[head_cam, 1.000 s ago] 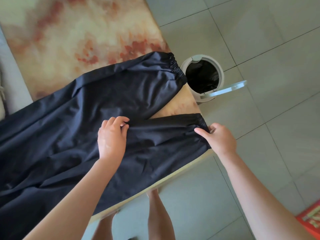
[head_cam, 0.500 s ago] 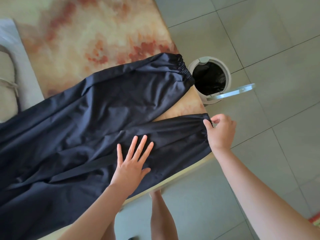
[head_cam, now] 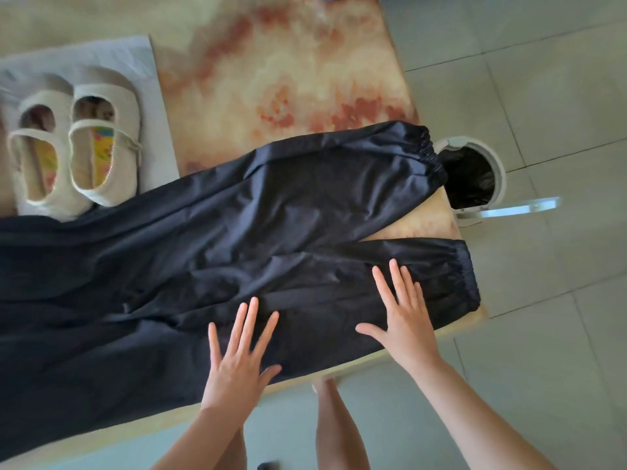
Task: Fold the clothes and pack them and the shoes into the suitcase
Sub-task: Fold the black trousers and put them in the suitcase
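Resting flat, left hand (head_cam: 237, 364) and right hand (head_cam: 403, 320) touch trousers (head_cam: 271, 205) (nearer leg).

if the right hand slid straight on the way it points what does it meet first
Likely the far trouser leg, past a sliver of bare table; the right hand lies flat on the near leg.

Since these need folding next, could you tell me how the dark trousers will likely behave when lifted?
Probably floppy: the trousers lie creased and flat under the left hand and right hand. Likely light and rather slippery, judging by the thin, faintly shiny cloth.
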A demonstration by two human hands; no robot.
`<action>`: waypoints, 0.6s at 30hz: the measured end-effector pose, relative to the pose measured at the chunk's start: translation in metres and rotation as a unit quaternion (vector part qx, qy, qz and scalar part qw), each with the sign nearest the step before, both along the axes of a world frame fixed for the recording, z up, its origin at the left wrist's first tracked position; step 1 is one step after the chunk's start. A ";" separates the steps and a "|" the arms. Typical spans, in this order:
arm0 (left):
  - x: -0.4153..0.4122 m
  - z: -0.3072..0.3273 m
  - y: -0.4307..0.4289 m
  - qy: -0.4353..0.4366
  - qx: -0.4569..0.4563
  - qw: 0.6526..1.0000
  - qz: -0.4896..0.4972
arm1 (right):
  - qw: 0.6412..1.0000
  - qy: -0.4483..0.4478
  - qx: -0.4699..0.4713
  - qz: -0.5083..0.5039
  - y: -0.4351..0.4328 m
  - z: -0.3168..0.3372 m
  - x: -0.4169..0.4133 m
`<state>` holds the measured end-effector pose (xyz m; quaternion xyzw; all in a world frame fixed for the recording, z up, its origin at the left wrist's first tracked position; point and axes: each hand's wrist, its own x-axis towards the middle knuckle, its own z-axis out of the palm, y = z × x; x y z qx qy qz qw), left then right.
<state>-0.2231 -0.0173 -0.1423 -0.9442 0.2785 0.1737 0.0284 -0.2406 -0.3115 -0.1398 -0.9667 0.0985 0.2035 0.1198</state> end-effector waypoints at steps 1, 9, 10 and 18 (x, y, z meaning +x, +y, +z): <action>-0.002 0.001 0.013 0.003 0.003 1.000 0.000 | 1.000 0.005 0.000 -0.005 0.001 0.000 0.001; -0.003 0.019 0.056 -0.024 -0.018 0.998 0.060 | 0.994 -0.056 0.089 0.015 0.081 0.035 0.024; -0.003 0.022 0.063 -0.028 -0.032 0.997 0.068 | 0.991 -0.051 0.119 0.028 0.100 0.040 0.028; -0.003 0.046 0.164 -0.079 -0.108 0.971 0.197 | 0.954 0.002 0.268 0.136 0.254 0.057 0.052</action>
